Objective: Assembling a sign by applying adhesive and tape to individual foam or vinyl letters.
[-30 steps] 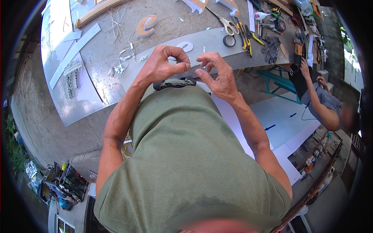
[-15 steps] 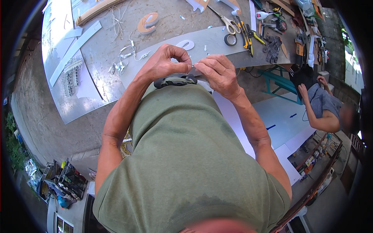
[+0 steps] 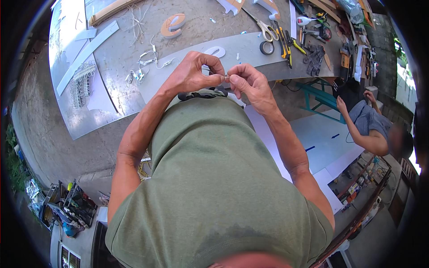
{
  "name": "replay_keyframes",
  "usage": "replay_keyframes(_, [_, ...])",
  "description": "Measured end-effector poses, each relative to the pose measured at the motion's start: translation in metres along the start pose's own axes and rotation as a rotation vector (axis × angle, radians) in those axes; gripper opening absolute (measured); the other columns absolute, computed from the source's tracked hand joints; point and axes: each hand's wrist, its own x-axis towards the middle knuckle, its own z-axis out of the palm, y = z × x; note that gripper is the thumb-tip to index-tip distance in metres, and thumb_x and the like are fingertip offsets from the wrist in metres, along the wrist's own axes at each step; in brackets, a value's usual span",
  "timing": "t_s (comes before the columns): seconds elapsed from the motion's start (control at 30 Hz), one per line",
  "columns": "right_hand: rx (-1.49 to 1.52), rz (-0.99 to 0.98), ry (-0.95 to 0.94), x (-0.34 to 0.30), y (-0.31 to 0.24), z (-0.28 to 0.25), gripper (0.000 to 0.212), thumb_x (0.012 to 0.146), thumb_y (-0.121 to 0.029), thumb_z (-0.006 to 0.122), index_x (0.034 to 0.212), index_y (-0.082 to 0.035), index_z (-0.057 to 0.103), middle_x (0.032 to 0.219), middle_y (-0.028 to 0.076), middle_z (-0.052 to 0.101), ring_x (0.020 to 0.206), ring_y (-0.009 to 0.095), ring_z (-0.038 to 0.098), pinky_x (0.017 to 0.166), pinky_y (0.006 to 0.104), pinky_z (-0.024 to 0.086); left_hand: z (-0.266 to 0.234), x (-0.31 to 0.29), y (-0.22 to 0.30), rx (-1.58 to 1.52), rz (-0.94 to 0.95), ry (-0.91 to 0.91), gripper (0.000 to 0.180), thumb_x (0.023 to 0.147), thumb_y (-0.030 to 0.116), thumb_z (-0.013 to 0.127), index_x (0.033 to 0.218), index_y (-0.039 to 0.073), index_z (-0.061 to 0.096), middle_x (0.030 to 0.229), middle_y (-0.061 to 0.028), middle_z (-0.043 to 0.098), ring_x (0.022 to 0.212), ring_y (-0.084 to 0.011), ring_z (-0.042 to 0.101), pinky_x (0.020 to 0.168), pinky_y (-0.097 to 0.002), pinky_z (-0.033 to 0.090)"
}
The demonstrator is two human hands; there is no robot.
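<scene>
Both hands meet above the table's near edge, their fingertips almost touching. My left hand pinches a thin pale strand, apparently a wire, between thumb and forefinger. Its other end lies in the pinch of my right hand, whose remaining fingers are curled. Most of the strand is hidden by the fingers. Just beyond the hands lies a white curved letter piece on a grey sheet. To the left, small white light modules are strung on thin wire.
Scissors, a black tape roll, a yellow-black cutter and dark gloves lie at right. A tan-faced letter sits farther back; a chain of modules lies left. Another person works at right beside a teal stand.
My right hand has turned, its fingers loosening and showing more of the thumb and forefinger. The left hand has shifted slightly right and keeps its pinch. The other person's hands have moved slightly.
</scene>
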Motion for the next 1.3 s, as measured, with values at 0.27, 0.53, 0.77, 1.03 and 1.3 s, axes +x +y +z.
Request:
replay_keyframes(0.27, [-0.959,-1.022,0.128,0.011,0.004,0.0,0.035,0.076,-0.002,0.078,0.109,-0.006,0.067,0.102,0.006,0.067,0.084,0.023,0.065,0.069,0.0343,0.056,-0.006,0.001,-0.011,-0.145,-0.022,-0.049,0.019,0.075,0.018,0.072,0.081,0.0,0.073,0.075,-0.0043,0.07,0.073,-0.0118,0.061,0.074,-0.0298,0.049])
replay_keyframes(0.53, [-1.015,-1.139,0.112,0.012,0.001,0.0,0.026,0.075,-0.003,0.078,0.099,-0.004,0.068,0.091,0.007,0.066,0.081,0.025,0.065,0.07,0.0355,0.055,-0.006,0.001,-0.01,-0.169,-0.038,-0.068,0.019,0.075,0.018,0.073,0.081,0.0,0.073,0.075,-0.0042,0.07,0.073,-0.0121,0.062,0.075,-0.0298,0.049])
replay_keyframes(0.77, [0.021,0.099,-0.061,0.003,0.0,0.0,0.019,0.091,-0.016,0.074,0.099,-0.002,0.064,0.085,0.004,0.067,0.077,0.011,0.06,0.062,0.0286,0.05,-0.001,-0.001,-0.01,-0.029,0.069,0.011,0.02,0.076,0.019,0.072,0.082,0.0,0.073,0.075,-0.0054,0.07,0.073,-0.0129,0.062,0.074,-0.0302,0.049])
replay_keyframes(1.03, [-0.719,-0.755,0.17,0.006,0.003,0.008,0.026,0.085,-0.009,0.076,0.109,-0.005,0.066,0.097,0.005,0.067,0.085,0.017,0.066,0.066,0.0322,0.055,-0.005,-0.003,-0.02,-0.37,-0.111,-0.082,0.015,0.075,0.013,0.072,0.082,0.0,0.073,0.074,-0.0024,0.068,0.071,-0.0095,0.06,0.069,-0.0262,0.047])
replay_keyframes(1.3, [-1.076,-1.112,0.08,0.013,0.003,-0.001,0.027,0.075,-0.004,0.077,0.1,-0.005,0.068,0.096,0.006,0.066,0.081,0.023,0.065,0.066,0.0348,0.055,-0.004,-0.001,-0.016,-0.407,-0.128,-0.119,0.016,0.075,0.014,0.072,0.081,-0.001,0.073,0.073,-0.0028,0.067,0.07,-0.0095,0.059,0.068,-0.0253,0.047])
